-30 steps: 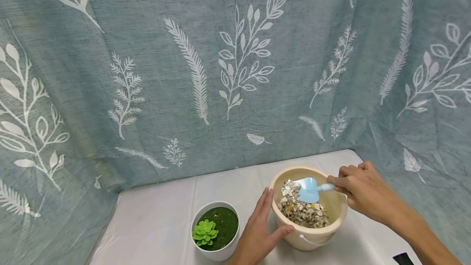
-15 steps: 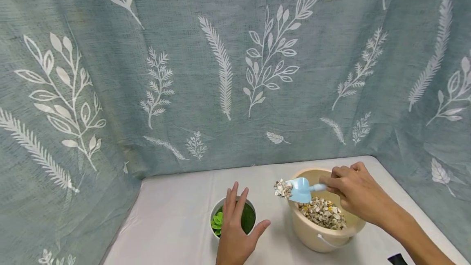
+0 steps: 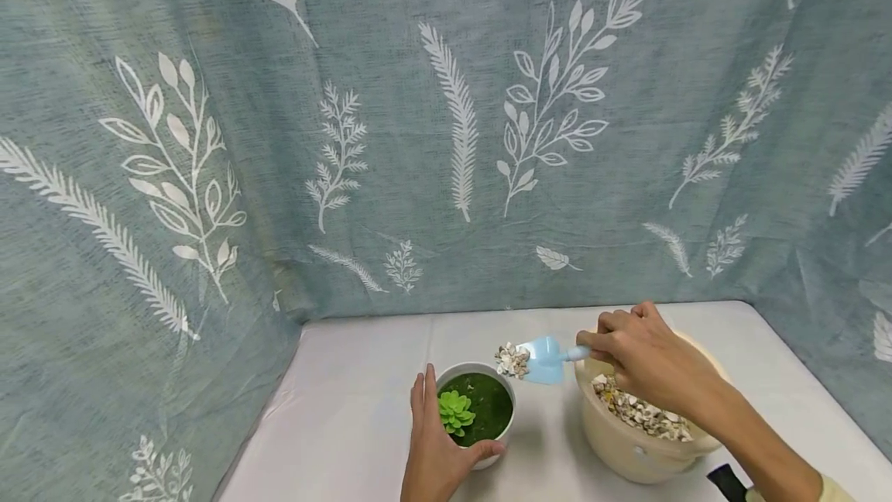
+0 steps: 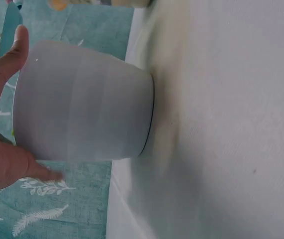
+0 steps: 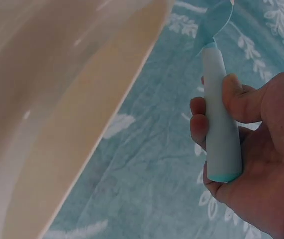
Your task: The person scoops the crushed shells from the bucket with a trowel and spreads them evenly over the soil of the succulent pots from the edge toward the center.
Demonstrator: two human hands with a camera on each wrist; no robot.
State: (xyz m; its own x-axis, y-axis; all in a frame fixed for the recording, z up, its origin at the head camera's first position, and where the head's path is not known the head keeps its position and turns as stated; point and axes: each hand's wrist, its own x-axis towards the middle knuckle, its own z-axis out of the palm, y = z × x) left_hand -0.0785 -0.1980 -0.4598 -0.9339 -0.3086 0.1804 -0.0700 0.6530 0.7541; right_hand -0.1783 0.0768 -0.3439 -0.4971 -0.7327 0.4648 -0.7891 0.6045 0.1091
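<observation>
In the head view a white pot [image 3: 465, 367] holds dark green filling [image 3: 493, 409] and a bright green succulent [image 3: 456, 412]. My left hand [image 3: 437, 452] is spread at the pot's left and near side, fingers mostly straight, thumb by the rim. The left wrist view shows the pot's plain wall [image 4: 87, 104] between thumb and fingers. My right hand [image 3: 648, 355] grips the pale handle [image 5: 221, 119] of a light blue toy shovel [image 3: 546, 362]. Broken shell bits [image 3: 512, 360] fill the shovel's tip, close over the pot's right rim.
A cream bucket [image 3: 620, 444] with more shell bits [image 3: 648, 413] stands on the right, below my right forearm. A black object [image 3: 726, 480] lies near the front right. The table has a white cover [image 3: 355, 409]; a leaf-patterned curtain [image 3: 390, 138] hangs behind and at the sides.
The loaded shovel has come out of the bucket and moved left to the pot. My left hand has left the bucket's rim and moved to the pot. The head view has turned left.
</observation>
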